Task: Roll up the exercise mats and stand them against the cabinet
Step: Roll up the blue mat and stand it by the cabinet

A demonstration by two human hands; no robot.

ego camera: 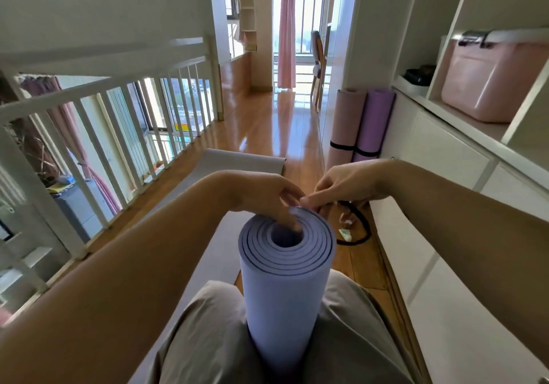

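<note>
— Where is the blue mat standing?

— It is standing up on its end, all rolled up, between the person's legs. We are looking down at its top, where the rings are going round and round.

— What is the left hand doing?

— It is gripping the top edge of the roll. Its fingers are curling over the edge and going down into the hole in the middle.

— And the right hand?

— It is pinching the far edge of the roll with its fingertips, right next to the left hand.

— Are other mats showing?

— Yes. A pink mat and a purple mat are standing rolled up, side by side, leaning on the white cabinet. Each one is wearing a black band near its bottom. A grey mat is lying flat on the wood floor, stretching away past the blue mat.

— Is anything else lying there?

— A black strap is lying on the floor just beside the cabinet, below the right hand. A pink box is sitting on a cabinet shelf.
</note>
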